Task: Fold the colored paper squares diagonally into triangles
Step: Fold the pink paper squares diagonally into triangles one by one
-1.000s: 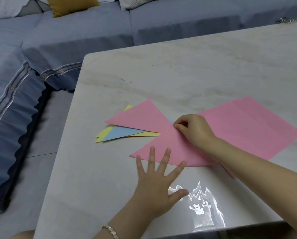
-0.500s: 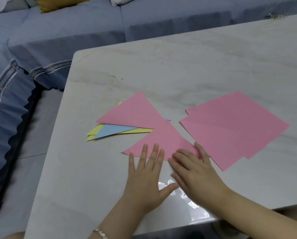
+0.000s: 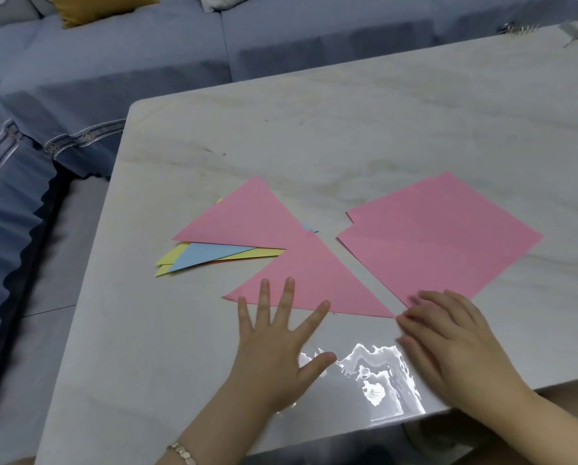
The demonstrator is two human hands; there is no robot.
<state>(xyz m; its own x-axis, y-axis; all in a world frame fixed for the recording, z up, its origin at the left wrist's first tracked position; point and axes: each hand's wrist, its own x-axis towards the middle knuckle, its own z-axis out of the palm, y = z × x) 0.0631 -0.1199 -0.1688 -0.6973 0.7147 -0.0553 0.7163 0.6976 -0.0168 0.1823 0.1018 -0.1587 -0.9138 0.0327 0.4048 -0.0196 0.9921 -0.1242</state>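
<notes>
Items I log on my feed from the head camera:

1. Pale marble-patterned surface, with a bright glare patch at its near edge.
2. Folded pink paper triangle, flat near the middle of the near edge, long side towards me.
3. Left hand: flat, fingers straight and spread, palm on the surface. I see the two middle fingertips resting on the near edge of that triangle. It grips nothing.
4. Right hand: flat on the surface, fingers extended and slightly blurred. The tips lie at the near corner of item 5, just beside the triangle's right corner. I see nothing held.
5. Stack of unfolded pink paper squares, offset sheets, towards the right side of the surface. A narrow bare strip separates it from item 2.
6. Second folded pink paper triangle, towards the left edge, its right corner under the tip of item 2.
7. Folded light-blue paper triangle and folded yellow paper triangles, fanned out beneath item 6.
8. Beaded bracelet on the left wrist.
9. Blue fabric sofa beyond the far and left edges.
</notes>
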